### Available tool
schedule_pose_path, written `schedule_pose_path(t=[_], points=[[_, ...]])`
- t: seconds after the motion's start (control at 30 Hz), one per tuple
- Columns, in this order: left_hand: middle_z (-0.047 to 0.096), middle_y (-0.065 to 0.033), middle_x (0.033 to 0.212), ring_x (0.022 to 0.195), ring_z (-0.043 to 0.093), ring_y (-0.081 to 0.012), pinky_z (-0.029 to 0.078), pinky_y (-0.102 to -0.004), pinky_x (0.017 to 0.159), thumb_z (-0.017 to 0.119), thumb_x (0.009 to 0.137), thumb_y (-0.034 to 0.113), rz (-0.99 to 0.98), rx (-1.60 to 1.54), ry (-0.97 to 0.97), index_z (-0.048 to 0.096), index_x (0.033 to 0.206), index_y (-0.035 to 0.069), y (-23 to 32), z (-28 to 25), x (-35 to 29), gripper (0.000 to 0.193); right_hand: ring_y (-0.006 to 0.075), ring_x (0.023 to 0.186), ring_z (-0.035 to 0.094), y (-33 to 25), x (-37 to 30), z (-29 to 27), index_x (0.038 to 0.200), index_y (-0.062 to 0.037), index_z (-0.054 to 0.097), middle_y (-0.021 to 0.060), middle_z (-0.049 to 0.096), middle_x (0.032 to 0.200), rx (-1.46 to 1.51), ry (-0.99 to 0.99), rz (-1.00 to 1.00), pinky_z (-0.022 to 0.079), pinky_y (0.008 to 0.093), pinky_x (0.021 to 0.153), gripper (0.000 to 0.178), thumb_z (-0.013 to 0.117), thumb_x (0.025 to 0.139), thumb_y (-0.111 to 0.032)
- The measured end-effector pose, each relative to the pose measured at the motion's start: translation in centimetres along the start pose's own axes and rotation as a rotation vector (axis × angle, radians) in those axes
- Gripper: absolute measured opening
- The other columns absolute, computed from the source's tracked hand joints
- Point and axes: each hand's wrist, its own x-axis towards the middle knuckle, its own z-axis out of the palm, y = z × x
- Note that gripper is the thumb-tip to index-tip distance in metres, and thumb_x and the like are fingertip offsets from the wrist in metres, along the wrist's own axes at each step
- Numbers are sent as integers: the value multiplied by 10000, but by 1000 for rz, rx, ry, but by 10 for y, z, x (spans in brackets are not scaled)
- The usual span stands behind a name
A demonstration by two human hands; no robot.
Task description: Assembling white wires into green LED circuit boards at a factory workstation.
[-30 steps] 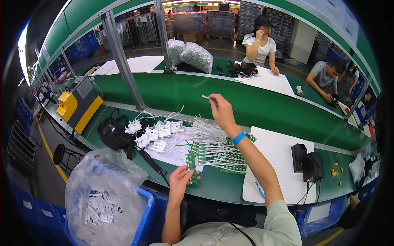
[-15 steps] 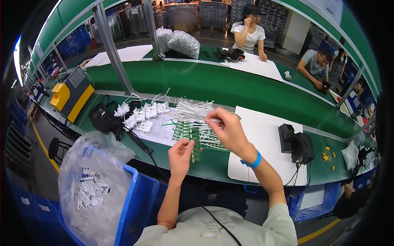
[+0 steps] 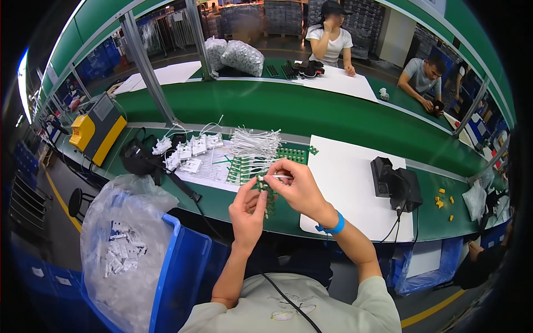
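My left hand [image 3: 247, 215] pinches a strip of small green circuit boards [image 3: 270, 204], which hangs down past the fingertips above the bench's near edge. At the top of that strip my right hand [image 3: 302, 191], with a blue wristband, is closed on a white cable [image 3: 282, 176]. The cable's end meets the strip between both hands' fingertips; whether it is seated there is too small to tell. Just beyond lie more green circuit boards [image 3: 237, 172], some with white cables on them, and a bundle of white cables [image 3: 255, 143].
White plastic housings with leads [image 3: 191, 151] and a black strap bag [image 3: 139, 158] lie to the left. A blue bin [image 3: 172, 266] lined with plastic stands near left. Rightward are a white sheet [image 3: 344, 188], a black device [image 3: 397, 186] and yellow pieces [image 3: 440, 198]. Two co-workers sit across.
My right hand has come down and toward me, bringing the white cable to the top of the strip in my left hand. The view has shifted slightly.
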Motion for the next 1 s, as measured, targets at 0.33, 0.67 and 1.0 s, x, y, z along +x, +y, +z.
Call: schedule_pose_path(t=[0.33, 0.67, 1.0], points=[[696, -110, 950, 825, 660, -100, 522, -223, 692, 620, 971, -27, 29, -61, -14, 540, 1323, -61, 6, -1, -15, 363, 39, 669, 565, -9, -15, -1, 939, 43, 620, 29, 620, 801, 52, -20, 41, 492, 221, 532, 89, 667, 936, -33], [720, -170, 1038, 915, 742, -217, 586, -275, 757, 596, 978, -27, 66, 18, -49, 548, 1317, -71, 5, 3, -20, 345, 80, 751, 635, -10, -15, -13, 923, 41, 657, 39, 671, 815, 99, -45, 43, 527, 228, 646, 99, 710, 916, -43], [721, -170, 1073, 933, 741, -221, 586, -281, 801, 595, 973, -37, 26, 3, -70, 559, 1301, -75, -5, 36, -15, 332, 75, 771, 649, 25, -15, -47, 882, 2, 679, 27, 689, 838, 389, -61, 169, 514, 212, 691, 105, 758, 887, -67]])
